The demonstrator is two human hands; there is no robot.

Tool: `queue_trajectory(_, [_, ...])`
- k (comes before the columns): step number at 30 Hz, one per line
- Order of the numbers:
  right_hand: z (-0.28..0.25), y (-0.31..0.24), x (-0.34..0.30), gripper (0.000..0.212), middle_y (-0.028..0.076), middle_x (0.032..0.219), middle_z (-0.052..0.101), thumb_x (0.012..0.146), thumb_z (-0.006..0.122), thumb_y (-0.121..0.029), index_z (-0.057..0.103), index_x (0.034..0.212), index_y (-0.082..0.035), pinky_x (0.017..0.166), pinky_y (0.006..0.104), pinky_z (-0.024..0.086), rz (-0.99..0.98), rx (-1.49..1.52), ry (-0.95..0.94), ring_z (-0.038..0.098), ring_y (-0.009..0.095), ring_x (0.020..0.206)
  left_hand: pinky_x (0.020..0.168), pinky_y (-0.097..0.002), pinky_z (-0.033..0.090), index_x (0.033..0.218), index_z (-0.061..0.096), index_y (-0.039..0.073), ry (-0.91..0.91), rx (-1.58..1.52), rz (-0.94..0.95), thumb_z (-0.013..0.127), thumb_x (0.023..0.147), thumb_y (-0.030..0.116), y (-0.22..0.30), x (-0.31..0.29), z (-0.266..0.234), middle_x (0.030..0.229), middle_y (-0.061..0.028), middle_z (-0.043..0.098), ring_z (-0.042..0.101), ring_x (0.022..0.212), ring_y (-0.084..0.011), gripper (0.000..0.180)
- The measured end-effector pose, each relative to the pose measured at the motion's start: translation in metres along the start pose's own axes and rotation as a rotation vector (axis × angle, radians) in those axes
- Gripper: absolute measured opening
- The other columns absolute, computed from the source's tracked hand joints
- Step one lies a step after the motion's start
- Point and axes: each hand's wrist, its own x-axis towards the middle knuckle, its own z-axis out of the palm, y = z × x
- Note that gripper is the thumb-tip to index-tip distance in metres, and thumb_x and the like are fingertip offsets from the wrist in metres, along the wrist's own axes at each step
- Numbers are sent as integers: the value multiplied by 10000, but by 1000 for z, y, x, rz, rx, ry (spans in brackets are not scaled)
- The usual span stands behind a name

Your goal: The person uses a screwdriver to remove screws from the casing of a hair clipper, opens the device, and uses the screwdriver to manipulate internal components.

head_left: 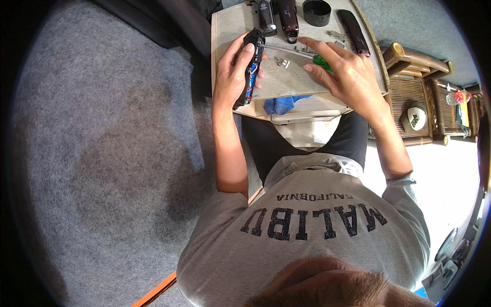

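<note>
On the left side of the small table, my left hand (228,77) is wrapped round a black hair clipper (250,84) held upright. Its housing is open along one side, and blue and red wires show inside. My right hand (353,77) holds a screwdriver (321,62) by its green handle, thumb and fingers around it and the palm hiding its end. The metal shaft runs left to the clipper's upper part, where the tip seems to touch. A small whitish part (282,62) lies on the tabletop between my hands.
Along the table's far side stand a grey-black clipper (266,18), a dark maroon clipper (288,18) and a round black tub (316,14). A long dark housing cover (353,33) lies at right, near small metal parts (336,36). Blue cloth (286,104) hangs below the near edge. Bamboo furniture (411,97) stands right.
</note>
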Motion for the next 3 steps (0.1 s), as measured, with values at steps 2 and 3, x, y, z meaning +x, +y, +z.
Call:
queue_trajectory(2, [-5, -5, 3, 524, 127, 979, 777, 1019, 716, -315, 567, 1502, -178, 716, 431, 619, 92, -34, -98, 773, 342, 857, 518, -267, 550, 1503, 584, 58, 3, -2, -15, 607, 1105, 301, 3, -1, 1, 985, -124, 744, 676, 672, -136, 467])
queue_trajectory(3, [-10, -8, 5, 576, 139, 929, 782, 1036, 708, -338, 514, 1541, -142, 727, 406, 631, 185, -69, -197, 776, 357, 855, 518, -268, 551, 1506, 583, 61, 4, -5, -30, 609, 1105, 302, 5, -2, 2, 988, -121, 745, 677, 672, -138, 469])
